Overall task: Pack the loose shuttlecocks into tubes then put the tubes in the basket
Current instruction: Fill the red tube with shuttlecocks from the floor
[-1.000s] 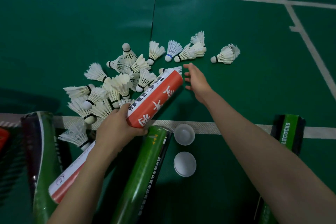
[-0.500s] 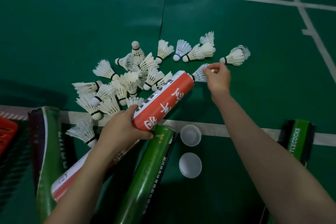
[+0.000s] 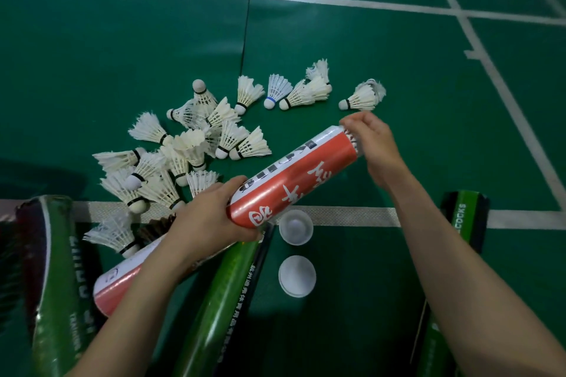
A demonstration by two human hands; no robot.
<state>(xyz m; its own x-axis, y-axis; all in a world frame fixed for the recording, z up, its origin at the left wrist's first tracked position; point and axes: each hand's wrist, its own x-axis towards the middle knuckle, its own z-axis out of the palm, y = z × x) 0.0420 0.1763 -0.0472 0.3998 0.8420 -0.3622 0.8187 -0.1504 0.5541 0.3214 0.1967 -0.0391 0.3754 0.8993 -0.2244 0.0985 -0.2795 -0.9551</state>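
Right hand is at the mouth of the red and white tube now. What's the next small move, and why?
Probably push the shuttlecock fully in: the right hand is bunched at the open end of the red and white tube, which the left hand steadies. Then reach for the nearest loose shuttlecock just beyond it.

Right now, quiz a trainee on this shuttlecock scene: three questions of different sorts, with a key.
1. True or false: the left hand grips the red and white tube near its lower end.
2. Where is the right hand? A on a green tube, B at the held tube's open mouth, C on a white cap.
3. How many white caps lie on the floor near the white line?

Key: 1 true; 2 B; 3 two.
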